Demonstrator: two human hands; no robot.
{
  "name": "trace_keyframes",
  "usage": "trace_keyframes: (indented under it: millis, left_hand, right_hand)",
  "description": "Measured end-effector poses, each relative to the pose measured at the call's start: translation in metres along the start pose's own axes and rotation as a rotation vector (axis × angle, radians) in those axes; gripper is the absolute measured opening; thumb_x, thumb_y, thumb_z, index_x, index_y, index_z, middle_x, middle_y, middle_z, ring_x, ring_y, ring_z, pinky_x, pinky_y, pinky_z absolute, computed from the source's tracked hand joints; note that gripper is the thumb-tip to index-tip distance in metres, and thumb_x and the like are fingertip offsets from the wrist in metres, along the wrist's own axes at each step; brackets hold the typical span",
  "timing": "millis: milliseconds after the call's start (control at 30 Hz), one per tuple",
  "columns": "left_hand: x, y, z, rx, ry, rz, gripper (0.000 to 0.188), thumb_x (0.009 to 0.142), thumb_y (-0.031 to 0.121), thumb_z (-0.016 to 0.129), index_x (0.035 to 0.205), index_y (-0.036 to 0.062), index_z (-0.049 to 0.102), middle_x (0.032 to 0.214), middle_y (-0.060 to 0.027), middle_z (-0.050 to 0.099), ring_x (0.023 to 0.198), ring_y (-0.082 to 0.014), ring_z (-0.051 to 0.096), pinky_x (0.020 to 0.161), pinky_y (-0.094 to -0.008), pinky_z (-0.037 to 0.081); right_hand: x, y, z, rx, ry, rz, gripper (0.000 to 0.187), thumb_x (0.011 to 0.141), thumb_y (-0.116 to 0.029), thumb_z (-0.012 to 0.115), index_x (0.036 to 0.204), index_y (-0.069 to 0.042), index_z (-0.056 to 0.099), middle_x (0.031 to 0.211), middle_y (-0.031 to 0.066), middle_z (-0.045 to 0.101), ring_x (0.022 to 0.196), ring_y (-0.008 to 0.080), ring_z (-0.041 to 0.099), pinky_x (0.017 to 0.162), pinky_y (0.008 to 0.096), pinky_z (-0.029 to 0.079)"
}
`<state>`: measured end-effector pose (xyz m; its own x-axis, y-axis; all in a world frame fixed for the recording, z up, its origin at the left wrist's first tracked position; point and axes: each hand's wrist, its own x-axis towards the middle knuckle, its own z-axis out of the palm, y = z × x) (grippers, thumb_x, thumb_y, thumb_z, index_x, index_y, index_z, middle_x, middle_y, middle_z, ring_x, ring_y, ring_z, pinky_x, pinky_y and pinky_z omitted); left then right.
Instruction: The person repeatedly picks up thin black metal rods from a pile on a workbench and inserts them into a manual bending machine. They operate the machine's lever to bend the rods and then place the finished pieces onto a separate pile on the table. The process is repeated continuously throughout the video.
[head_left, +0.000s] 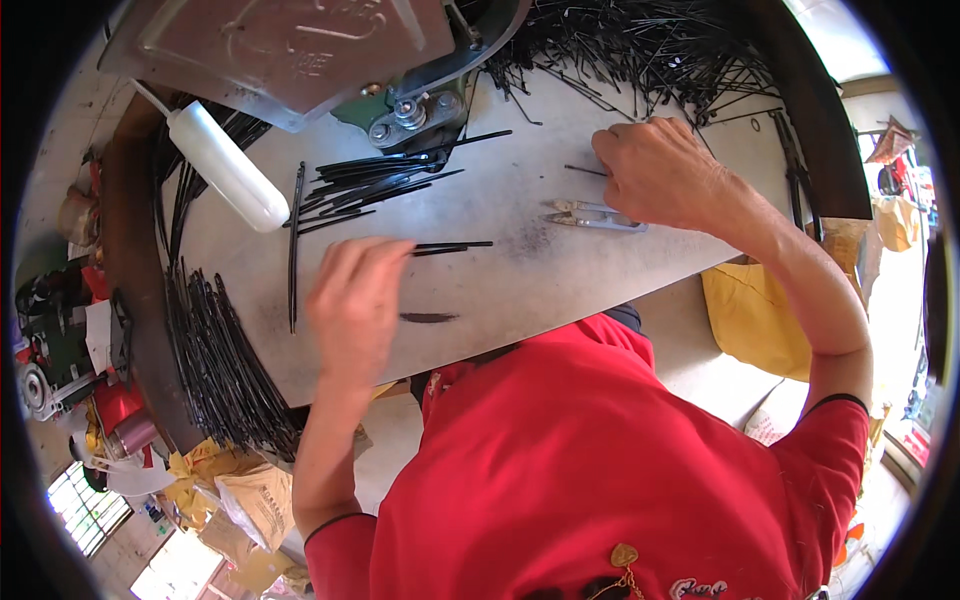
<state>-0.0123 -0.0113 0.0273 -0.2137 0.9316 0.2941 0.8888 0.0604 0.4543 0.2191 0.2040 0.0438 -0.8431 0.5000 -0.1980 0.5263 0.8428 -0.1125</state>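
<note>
My left hand (360, 295) is low over the metal table, slightly blurred, its fingers drawn together. Thin black rods (455, 246) stick out to the right from its fingertips, and their other ends are hidden. Over on the right, my right hand (660, 172) rests knuckles up with curled fingers. The tip of a dark thin rod (584, 170) pokes out at its left side; the grip itself is hidden beneath the hand. Small metal thread snips (592, 216) lie just below that hand. A loose group of black rods (375, 185) lies beyond my left hand.
A metal machine head (290, 50) with a white handle (230, 165) overhangs the table's far left. Bundled black rods (225, 360) fill the left edge. Tangled black wire-like pieces (640, 50) heap at the back. A yellow bag (755, 315) sits below the right edge.
</note>
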Motion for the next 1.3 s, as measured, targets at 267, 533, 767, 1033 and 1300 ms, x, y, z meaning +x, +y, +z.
trace_keyframes:
  millis: [267, 533, 767, 1033, 1300]
  left_hand:
    - [0.019, 0.007, 0.013, 0.013, -0.119, 0.055, 0.014, 0.072, -0.001, 0.068, 0.081, 0.0035, 0.058, 0.081, -0.0073, 0.055, 0.078, -0.0275, 0.055, 0.066, -0.0384, 0.046]
    - [0.010, -0.011, 0.018, -0.062, -0.049, 0.054, 0.012, 0.082, -0.003, 0.060, 0.093, 0.0003, 0.057, 0.085, -0.0129, 0.057, 0.078, -0.0308, 0.055, 0.069, -0.0380, 0.045]
    - [0.016, -0.008, 0.019, -0.175, 0.199, -0.044, 0.021, 0.079, -0.007, 0.061, 0.097, 0.0043, 0.063, 0.083, -0.0097, 0.060, 0.079, -0.0260, 0.059, 0.067, -0.0344, 0.048]
    - [-0.042, 0.023, -0.011, -0.155, 0.038, -0.208, 0.018, 0.074, -0.005, 0.067, 0.090, 0.0037, 0.067, 0.085, -0.0072, 0.062, 0.073, -0.0204, 0.060, 0.066, -0.0296, 0.047]
    - [-0.055, 0.024, 0.008, -0.068, 0.120, -0.092, 0.026, 0.071, -0.003, 0.072, 0.094, 0.0075, 0.069, 0.087, -0.0052, 0.059, 0.074, -0.0221, 0.058, 0.062, -0.0310, 0.046]
  right_hand:
    - [-0.041, -0.045, 0.018, 0.393, 0.166, -0.039, 0.010, 0.081, -0.004, 0.054, 0.090, -0.002, 0.049, 0.074, 0.0170, 0.059, 0.069, 0.0351, 0.062, 0.060, 0.0455, 0.050]
    - [-0.055, -0.003, 0.000, 0.463, 0.096, 0.389, 0.008, 0.086, -0.009, 0.059, 0.092, -0.004, 0.060, 0.086, 0.0142, 0.066, 0.077, 0.0332, 0.065, 0.069, 0.0400, 0.052]
    - [-0.022, -0.058, 0.022, 0.653, 0.433, -0.063, 0.014, 0.088, -0.015, 0.062, 0.099, -0.007, 0.063, 0.082, 0.0134, 0.066, 0.068, 0.0319, 0.064, 0.060, 0.0380, 0.053]
    - [-0.010, -0.108, 0.035, 0.424, 0.223, -0.441, 0.033, 0.079, -0.008, 0.060, 0.113, -0.011, 0.060, 0.073, 0.0044, 0.057, 0.060, 0.0208, 0.063, 0.049, 0.0337, 0.051]
    - [-0.009, -0.102, 0.043, 0.396, 0.126, -0.289, 0.019, 0.080, -0.010, 0.061, 0.098, -0.005, 0.061, 0.068, 0.0095, 0.057, 0.054, 0.0219, 0.059, 0.049, 0.0354, 0.050]
